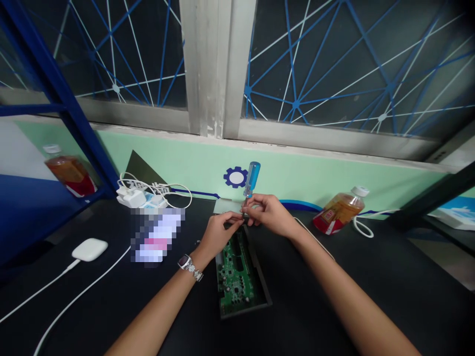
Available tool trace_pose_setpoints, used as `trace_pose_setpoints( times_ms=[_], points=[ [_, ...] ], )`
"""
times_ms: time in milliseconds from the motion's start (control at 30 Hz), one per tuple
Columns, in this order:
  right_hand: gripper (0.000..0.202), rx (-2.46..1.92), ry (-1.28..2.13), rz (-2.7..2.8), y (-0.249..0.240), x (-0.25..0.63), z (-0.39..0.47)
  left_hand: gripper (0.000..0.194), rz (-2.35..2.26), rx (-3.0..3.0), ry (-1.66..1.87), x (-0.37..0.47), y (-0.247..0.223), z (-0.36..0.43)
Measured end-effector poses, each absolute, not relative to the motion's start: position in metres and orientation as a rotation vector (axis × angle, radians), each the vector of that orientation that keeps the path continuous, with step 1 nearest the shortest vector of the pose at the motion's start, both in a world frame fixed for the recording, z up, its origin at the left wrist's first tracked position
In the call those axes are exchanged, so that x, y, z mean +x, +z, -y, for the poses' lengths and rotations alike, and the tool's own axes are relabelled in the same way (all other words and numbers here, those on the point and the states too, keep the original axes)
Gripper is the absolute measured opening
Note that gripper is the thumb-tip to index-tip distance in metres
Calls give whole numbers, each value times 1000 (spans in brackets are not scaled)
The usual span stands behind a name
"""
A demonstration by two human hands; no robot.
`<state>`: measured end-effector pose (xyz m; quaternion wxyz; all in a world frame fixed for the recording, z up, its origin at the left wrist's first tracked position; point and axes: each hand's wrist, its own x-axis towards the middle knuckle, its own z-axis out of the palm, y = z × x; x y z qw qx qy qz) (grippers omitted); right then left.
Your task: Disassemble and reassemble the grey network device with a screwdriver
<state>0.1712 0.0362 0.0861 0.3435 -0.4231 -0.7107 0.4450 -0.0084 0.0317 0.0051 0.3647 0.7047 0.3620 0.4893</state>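
Note:
A screwdriver (252, 178) with a clear blue handle stands almost upright, handle up, over the far end of a green circuit board (234, 282). My right hand (269, 213) is closed on its shaft just below the handle. My left hand (219, 232), with a silver watch on the wrist, meets it from the left. Its thumb and fingertips are pinched together by the screwdriver's lower end. Whatever lies between those fingertips is too small to make out, and the screwdriver's tip is hidden. The board sits in a long black housing (264, 291) on the black table.
A drink bottle (339, 210) stands tilted in view at the right. To the left are a pixelated phone-like screen (159, 237), a white charger plug with cables (131, 197) and a white rounded case (90, 249) on a cable. A green wall and windows close off the back.

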Motion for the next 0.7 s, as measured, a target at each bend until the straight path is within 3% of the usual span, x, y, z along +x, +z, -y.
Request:
trace_pose_setpoints(
  times_ms=[500, 700],
  points=[
    [25, -1053, 1197, 1915, 82, 165, -32, 16, -923, 1874, 1242, 4, 4, -33],
    [22, -1211, 945, 1900, 79, 167, -36, 17, -945, 1854, 1238, 8, 2, -32]
  ],
)
